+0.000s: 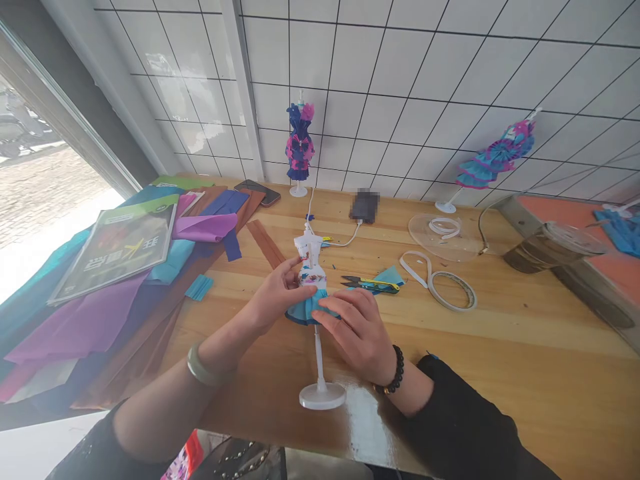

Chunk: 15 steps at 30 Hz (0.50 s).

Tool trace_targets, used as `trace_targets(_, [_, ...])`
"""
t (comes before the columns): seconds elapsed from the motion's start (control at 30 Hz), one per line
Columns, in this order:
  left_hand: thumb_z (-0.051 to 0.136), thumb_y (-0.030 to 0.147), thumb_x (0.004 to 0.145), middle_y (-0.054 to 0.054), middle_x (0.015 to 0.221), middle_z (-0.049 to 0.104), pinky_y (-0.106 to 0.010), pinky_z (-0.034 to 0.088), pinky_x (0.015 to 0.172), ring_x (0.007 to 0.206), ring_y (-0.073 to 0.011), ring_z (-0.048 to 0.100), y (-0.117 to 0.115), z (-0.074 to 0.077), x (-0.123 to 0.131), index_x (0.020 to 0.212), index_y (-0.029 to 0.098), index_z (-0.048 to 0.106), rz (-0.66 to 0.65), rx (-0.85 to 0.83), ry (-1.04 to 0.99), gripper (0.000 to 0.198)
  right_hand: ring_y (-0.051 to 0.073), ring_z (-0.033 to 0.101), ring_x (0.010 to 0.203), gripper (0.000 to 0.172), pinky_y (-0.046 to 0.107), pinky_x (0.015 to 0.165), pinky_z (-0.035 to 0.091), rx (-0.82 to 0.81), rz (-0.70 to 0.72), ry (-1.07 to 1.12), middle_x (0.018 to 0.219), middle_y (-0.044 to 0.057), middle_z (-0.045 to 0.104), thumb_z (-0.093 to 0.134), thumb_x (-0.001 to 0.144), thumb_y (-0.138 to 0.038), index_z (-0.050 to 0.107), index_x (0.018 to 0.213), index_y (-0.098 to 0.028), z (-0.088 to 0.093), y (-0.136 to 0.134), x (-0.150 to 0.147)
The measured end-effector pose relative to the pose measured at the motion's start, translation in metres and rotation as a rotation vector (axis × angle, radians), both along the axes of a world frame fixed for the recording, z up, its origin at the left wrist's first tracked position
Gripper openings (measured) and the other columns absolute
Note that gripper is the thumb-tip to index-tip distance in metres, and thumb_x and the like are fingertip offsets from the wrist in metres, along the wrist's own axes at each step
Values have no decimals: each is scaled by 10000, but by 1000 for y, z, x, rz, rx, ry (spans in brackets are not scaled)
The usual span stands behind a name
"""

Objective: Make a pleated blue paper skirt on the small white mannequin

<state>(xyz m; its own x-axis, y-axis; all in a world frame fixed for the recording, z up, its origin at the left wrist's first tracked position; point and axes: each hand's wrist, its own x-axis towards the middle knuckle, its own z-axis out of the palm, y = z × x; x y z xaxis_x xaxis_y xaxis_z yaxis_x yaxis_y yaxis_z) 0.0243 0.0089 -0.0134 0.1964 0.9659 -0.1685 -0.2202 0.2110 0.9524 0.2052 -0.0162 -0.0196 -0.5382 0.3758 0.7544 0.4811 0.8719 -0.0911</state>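
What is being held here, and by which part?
The left hand holds the small white mannequin at its waist. The right hand touches its blue skirt; whether it pinches there is unclear.

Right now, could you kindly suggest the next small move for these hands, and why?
I would probably have the right hand gently smooth the folds of the skirt: its fingers are at the skirt's front, the material looks gathered, and the left hand seems to steady the mannequin around the waist.
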Motion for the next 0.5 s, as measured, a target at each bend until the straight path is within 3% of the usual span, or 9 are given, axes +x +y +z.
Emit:
trace_targets(0.27, [779,208,626,-88,997,699,-318,464,779,885,-216,642,0,0,1,1315,135,423,20,-26,-24,780,179,557,931,202,387,823,386,3,36,-28,917,44,715,468,911,-117,664,945,-150,0,-1,2])
trace_targets(0.5, [754,276,679,-85,967,696,-292,463,737,870,-207,638,0,-1,0,1363,148,371,-11,-13,-26,794,178,554,909,208,382,813,389,10,26,-31,915,40,719,471,909,-108,672,930,-157,1,1,0])
